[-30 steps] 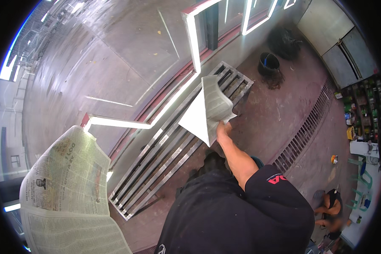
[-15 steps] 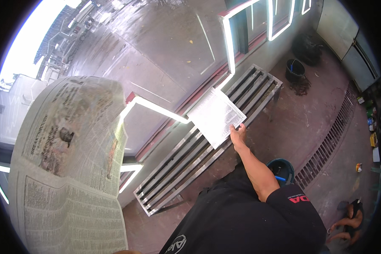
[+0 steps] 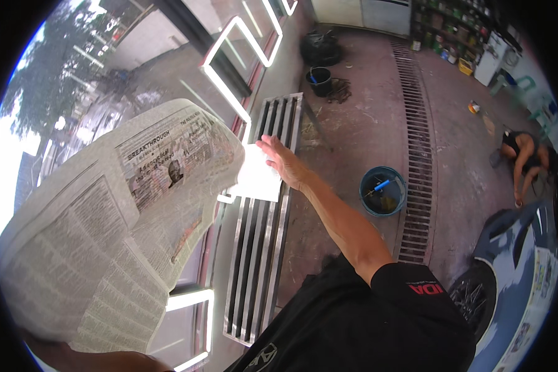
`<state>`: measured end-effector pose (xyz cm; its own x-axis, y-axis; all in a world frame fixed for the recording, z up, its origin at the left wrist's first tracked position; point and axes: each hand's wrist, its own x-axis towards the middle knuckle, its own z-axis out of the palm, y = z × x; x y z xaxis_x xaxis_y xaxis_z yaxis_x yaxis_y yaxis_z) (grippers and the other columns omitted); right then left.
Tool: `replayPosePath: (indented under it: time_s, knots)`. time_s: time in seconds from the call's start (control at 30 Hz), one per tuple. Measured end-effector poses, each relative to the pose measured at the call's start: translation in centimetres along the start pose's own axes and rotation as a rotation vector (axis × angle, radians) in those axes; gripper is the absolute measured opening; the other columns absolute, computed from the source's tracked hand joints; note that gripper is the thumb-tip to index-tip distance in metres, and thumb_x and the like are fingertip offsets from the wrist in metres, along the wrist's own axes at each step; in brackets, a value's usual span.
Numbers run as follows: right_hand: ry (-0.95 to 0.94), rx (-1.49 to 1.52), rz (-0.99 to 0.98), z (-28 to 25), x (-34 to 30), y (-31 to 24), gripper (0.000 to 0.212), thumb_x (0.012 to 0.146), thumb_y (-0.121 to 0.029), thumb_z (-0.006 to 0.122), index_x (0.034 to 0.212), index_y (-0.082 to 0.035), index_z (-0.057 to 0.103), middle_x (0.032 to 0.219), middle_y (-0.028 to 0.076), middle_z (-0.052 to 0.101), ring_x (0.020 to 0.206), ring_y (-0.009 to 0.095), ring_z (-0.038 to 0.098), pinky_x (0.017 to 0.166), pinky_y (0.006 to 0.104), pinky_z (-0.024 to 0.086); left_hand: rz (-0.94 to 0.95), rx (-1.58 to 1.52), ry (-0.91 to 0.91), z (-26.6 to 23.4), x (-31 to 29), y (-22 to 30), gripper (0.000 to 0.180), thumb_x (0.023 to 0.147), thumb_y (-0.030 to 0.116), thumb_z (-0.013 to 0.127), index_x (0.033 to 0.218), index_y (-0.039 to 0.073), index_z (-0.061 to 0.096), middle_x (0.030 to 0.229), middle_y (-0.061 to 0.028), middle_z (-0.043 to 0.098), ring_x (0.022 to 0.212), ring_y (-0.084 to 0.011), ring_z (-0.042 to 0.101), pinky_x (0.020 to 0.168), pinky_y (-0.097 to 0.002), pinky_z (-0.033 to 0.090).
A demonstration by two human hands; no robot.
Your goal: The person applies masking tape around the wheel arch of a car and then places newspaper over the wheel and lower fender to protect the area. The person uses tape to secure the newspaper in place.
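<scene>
A large newspaper (image 3: pixel 99 223) is raised on the left, its pages curving outward. My left hand (image 3: pixel 40 347) holds it up from the lower left corner, with the fingers mostly hidden by the paper and shadow. On a metal slatted bench (image 3: pixel 237 312) lies a white sheet (image 3: pixel 257 180), washed out by glare and partly behind the newspaper. My right hand (image 3: pixel 283 164) reaches over the sheet's right edge, its fingers stretched and apart. Whether it touches the sheet I cannot tell.
A blue bucket (image 3: pixel 383 192) with a blue-handled tool stands beside a floor grate (image 3: pixel 415 217). Farther off are a black bucket (image 3: pixel 319 80) and a black bag (image 3: pixel 321 48). A person (image 3: pixel 519 155) crouches at right near a car (image 3: pixel 521 273). Lit window frames run along the bench.
The view has swung to the right, bringing the car and shelves in. My right hand has come off the sheet's near corner with its fingers opened, and the newspaper now overlaps the sheet.
</scene>
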<state>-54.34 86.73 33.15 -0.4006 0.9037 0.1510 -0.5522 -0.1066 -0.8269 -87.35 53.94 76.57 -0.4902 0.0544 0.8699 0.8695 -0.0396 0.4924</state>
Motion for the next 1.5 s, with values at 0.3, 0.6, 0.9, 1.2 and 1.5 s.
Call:
replayPosePath:
  time_s: [0.3, 0.6, 0.9, 1.2, 1.5]
  knots:
    - [0.203, 0.283, -0.094, -4.2, -22.5, -7.7, 0.043, 0.105, -0.024, 0.071, 0.141, -0.003, 0.061, 0.134, 0.008, 0.072, 0.123, 0.019, 0.068, 0.104, 0.0377, 0.055, -0.25, -0.467, -0.715, 11.0, 0.3, 2.1, 0.075, 0.102, 0.058, 0.064, 0.149, -0.001, 0.058, 0.143, -0.0177, 0.062, 0.129, -0.0291, 0.059, 0.112, -0.0381, 0.043]
    - [0.8, 0.161, -0.601, -8.9, -56.6, -11.1, 0.038, 0.097, -0.008, 0.077, 0.133, -0.009, 0.064, 0.132, 0.006, 0.072, 0.121, 0.019, 0.067, 0.109, 0.0386, 0.05, -0.014, -0.777, -1.354, 17.4, -20.7, 11.1, 0.045, 0.109, 0.041, 0.063, 0.13, 0.002, 0.073, 0.108, -0.002, 0.076, 0.095, -0.0117, 0.066, 0.087, -0.0279, 0.05]
    - [1.313, -0.018, -0.841, 9.0, -67.3, -15.2, 0.038, 0.096, -0.006, 0.078, 0.131, -0.006, 0.064, 0.131, 0.007, 0.073, 0.117, 0.018, 0.068, 0.106, 0.0373, 0.051, -0.116, -1.04, -1.781, 25.9, -26.8, 18.3, 0.048, 0.108, 0.039, 0.065, 0.138, 0.001, 0.07, 0.125, -0.005, 0.073, 0.112, -0.0149, 0.063, 0.102, -0.0317, 0.046]
    - [1.742, -0.223, -0.99, 25.8, -65.8, -12.6, 0.033, 0.098, -0.013, 0.079, 0.129, -0.006, 0.068, 0.122, 0.004, 0.075, 0.111, 0.014, 0.069, 0.102, 0.0331, 0.052, 0.241, -1.49, -2.056, 33.0, -34.5, 26.4, 0.047, 0.106, 0.031, 0.056, 0.132, -0.007, 0.067, 0.121, -0.0138, 0.072, 0.107, -0.0225, 0.065, 0.1, -0.0365, 0.048]
    - [2.318, -0.126, -1.137, 42.9, -62.4, -5.7, 0.03, 0.104, -0.021, 0.073, 0.127, -0.002, 0.069, 0.117, 0.01, 0.077, 0.095, 0.013, 0.073, 0.086, 0.0299, 0.061, 0.287, -1.685, -2.594, 21.2, -47.5, 39.9, 0.05, 0.105, 0.047, 0.068, 0.112, -0.003, 0.076, 0.105, -0.0049, 0.074, 0.092, -0.0136, 0.063, 0.087, -0.0307, 0.05]
